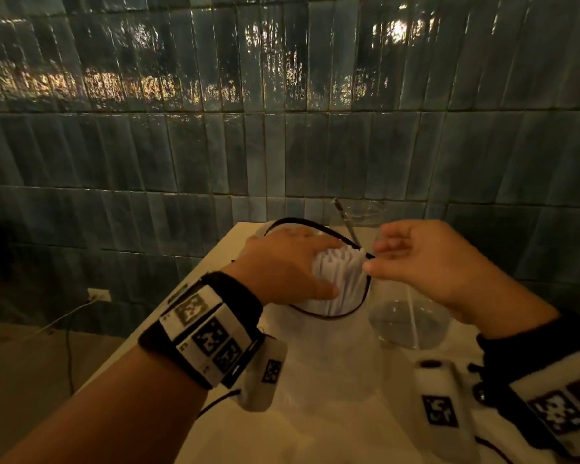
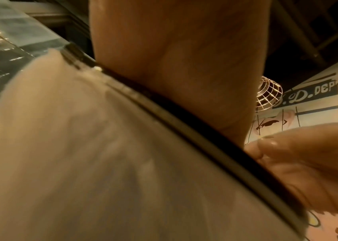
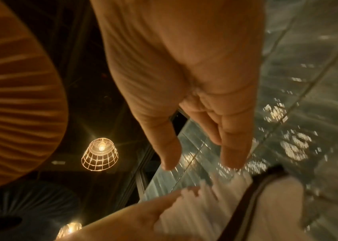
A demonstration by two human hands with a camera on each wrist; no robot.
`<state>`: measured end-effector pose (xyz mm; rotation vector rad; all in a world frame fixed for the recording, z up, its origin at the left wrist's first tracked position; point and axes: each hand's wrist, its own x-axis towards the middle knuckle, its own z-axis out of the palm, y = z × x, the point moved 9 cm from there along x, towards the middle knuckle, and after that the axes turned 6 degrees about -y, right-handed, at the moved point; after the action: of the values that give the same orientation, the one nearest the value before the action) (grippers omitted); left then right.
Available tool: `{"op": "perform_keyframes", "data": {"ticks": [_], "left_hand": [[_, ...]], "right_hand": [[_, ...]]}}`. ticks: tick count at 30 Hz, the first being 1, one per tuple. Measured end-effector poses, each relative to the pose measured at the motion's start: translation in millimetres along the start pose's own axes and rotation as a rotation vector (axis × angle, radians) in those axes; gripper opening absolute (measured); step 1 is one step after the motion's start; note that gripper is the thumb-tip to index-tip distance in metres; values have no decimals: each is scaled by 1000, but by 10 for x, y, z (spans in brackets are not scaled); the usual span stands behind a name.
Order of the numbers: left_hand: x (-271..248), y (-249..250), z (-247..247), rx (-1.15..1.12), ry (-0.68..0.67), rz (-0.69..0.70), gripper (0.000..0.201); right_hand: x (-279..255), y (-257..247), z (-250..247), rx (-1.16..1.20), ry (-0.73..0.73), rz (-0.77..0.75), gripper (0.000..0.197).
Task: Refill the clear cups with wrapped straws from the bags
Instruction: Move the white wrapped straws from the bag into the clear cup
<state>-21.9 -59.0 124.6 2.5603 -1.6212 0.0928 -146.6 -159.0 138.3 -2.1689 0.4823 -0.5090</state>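
Note:
A translucent bag with a black rim stands open on the table. Its blurred side fills the left wrist view. My left hand reaches into its mouth and grips a bundle of white wrapped straws, thumb on the near side. My right hand hovers at the bag's right rim with loosely curled fingers, and in its wrist view thumb and fingers are apart with nothing between them. Below it stands a clear cup with one straw inside. The straw tips show beside my left hand's finger.
A second clear cup with a dark straw stands at the back by the dark tiled wall. The pale table ends at a left edge, with floor, a wall outlet and a cable beyond it.

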Motion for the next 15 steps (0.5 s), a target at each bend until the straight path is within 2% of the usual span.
{"op": "perform_keyframes", "data": {"ticks": [1,3,6,10,15], "left_hand": [[-9,6,-7,2,7,1,74],[-29,33,-20,-7,14,13,75],[-60,58,-33,-21,-4,24,77],[-122,61,-83,-61,10,44,71],[-150,54,-94,-72,-2,67,77]], "right_hand": [[14,4,84,59,-19,-15,52],[54,11,301,127,-83,-54,40],[131,97,512,160,-138,-65,47],[159,140,746,189,-283,-73,52],[202,162,780,255,-299,-77,54]]}}
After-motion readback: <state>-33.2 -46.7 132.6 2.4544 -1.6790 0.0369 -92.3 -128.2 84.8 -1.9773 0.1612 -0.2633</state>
